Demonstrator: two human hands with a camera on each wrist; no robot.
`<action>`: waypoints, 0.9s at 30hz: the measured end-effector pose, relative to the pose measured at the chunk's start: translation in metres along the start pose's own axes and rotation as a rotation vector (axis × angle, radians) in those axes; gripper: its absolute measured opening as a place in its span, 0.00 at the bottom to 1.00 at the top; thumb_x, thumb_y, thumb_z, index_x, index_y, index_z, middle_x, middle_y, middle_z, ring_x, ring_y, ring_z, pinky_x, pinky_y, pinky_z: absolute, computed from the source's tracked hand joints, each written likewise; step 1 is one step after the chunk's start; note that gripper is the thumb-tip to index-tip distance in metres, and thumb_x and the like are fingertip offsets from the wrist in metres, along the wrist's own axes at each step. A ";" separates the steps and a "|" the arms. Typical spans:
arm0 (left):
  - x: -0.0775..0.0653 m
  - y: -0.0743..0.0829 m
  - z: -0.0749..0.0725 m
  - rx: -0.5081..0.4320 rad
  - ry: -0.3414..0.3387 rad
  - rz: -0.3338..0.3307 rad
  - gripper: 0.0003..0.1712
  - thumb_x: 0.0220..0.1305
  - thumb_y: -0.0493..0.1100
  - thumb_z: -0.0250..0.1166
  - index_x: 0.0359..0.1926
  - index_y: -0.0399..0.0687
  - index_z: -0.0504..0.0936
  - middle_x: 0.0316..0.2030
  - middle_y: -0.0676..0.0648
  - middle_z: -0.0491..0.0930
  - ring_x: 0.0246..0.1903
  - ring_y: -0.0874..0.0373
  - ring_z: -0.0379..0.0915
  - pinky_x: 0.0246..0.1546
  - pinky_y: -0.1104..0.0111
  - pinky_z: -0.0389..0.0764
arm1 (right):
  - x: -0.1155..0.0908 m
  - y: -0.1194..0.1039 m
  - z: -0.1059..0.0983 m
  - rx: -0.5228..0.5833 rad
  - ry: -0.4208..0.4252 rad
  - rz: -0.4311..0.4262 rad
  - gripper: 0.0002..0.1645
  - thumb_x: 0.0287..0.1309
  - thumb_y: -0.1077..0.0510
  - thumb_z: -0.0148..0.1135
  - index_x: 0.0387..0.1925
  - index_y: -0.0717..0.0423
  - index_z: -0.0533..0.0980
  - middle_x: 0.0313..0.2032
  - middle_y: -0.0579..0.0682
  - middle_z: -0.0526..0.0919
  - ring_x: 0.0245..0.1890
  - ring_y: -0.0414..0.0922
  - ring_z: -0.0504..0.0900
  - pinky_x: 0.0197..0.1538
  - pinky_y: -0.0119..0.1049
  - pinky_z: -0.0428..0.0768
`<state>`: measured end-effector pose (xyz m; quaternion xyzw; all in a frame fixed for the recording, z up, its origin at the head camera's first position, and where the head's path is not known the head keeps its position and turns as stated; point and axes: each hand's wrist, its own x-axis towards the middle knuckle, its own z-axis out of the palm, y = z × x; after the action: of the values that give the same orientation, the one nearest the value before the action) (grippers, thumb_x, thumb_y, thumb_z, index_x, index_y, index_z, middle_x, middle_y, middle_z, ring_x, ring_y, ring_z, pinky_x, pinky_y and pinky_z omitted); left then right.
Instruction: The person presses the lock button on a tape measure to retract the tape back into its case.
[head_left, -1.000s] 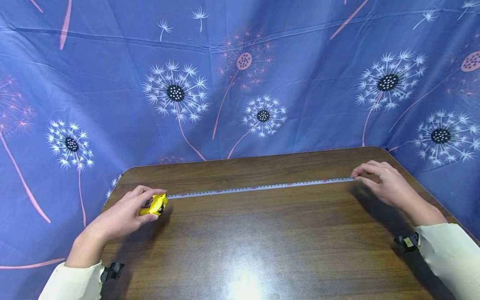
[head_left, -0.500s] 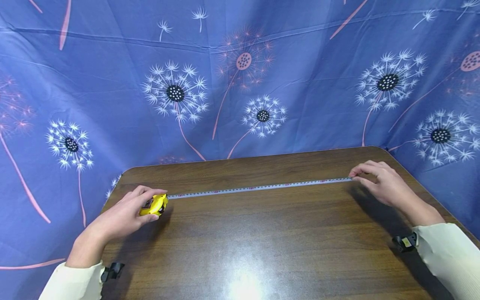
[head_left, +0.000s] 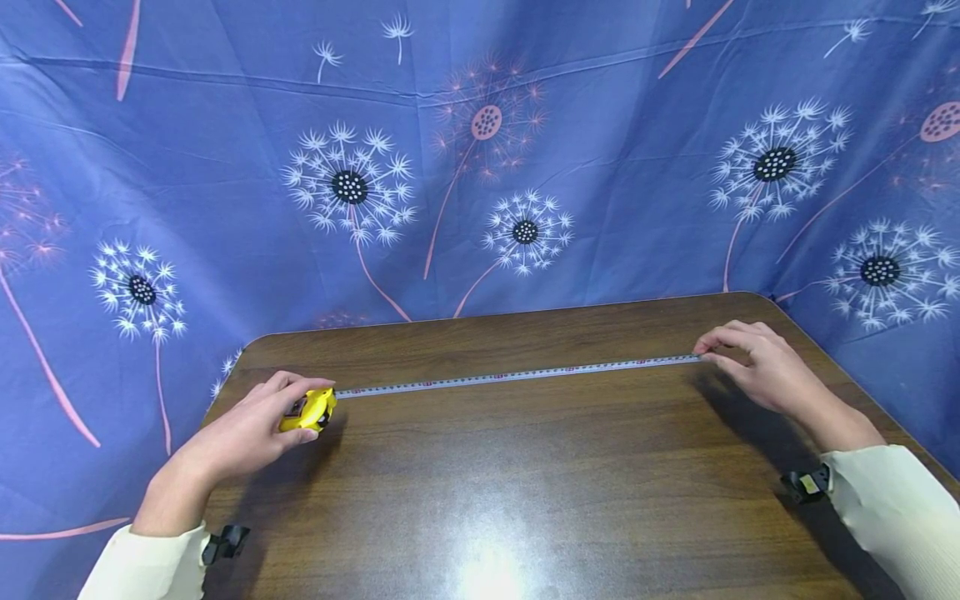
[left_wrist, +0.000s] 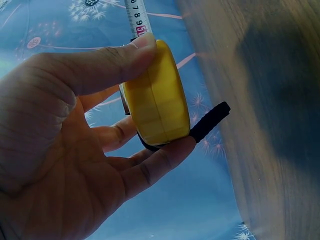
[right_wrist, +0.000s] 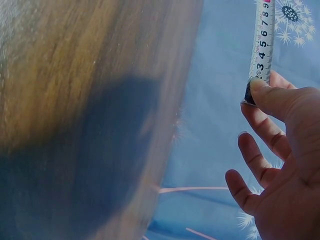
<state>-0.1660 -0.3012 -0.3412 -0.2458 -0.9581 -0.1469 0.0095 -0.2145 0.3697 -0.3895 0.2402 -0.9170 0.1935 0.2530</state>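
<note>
A yellow tape measure is held in my left hand over the left side of the table. In the left wrist view the thumb lies on the yellow case near the blade's mouth, with fingers curled beneath and a black wrist strap hanging behind. The white blade stretches straight across to the right, above the tabletop. At its far end my right hand pinches the tip between thumb and forefinger. The right wrist view shows the black end hook at those fingertips, the other fingers loosely bent.
The brown wooden table spreads under both hands, with a bright glare spot near its front. A blue cloth with dandelion prints hangs behind and at both sides of it.
My right hand has drifted slightly left with the blade's end, and the blade's red marks have shifted left toward the case. The left hand stays in place.
</note>
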 end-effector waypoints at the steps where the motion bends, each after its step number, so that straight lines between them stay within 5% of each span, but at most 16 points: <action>1: 0.000 0.000 0.000 -0.001 0.001 0.005 0.38 0.60 0.42 0.77 0.71 0.54 0.73 0.55 0.42 0.75 0.50 0.44 0.72 0.48 0.45 0.74 | 0.000 0.000 0.000 0.002 0.000 0.000 0.21 0.47 0.74 0.76 0.35 0.45 0.83 0.36 0.45 0.84 0.41 0.49 0.73 0.43 0.46 0.64; 27: 0.001 0.002 0.000 0.007 0.015 0.034 0.38 0.59 0.42 0.78 0.70 0.55 0.73 0.54 0.43 0.75 0.49 0.46 0.73 0.47 0.47 0.74 | 0.000 -0.007 0.005 0.032 -0.059 0.051 0.19 0.53 0.71 0.74 0.36 0.44 0.82 0.39 0.44 0.85 0.42 0.51 0.74 0.42 0.47 0.63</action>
<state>-0.1665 -0.2989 -0.3410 -0.2608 -0.9542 -0.1455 0.0199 -0.2120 0.3616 -0.3916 0.2266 -0.9267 0.2071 0.2169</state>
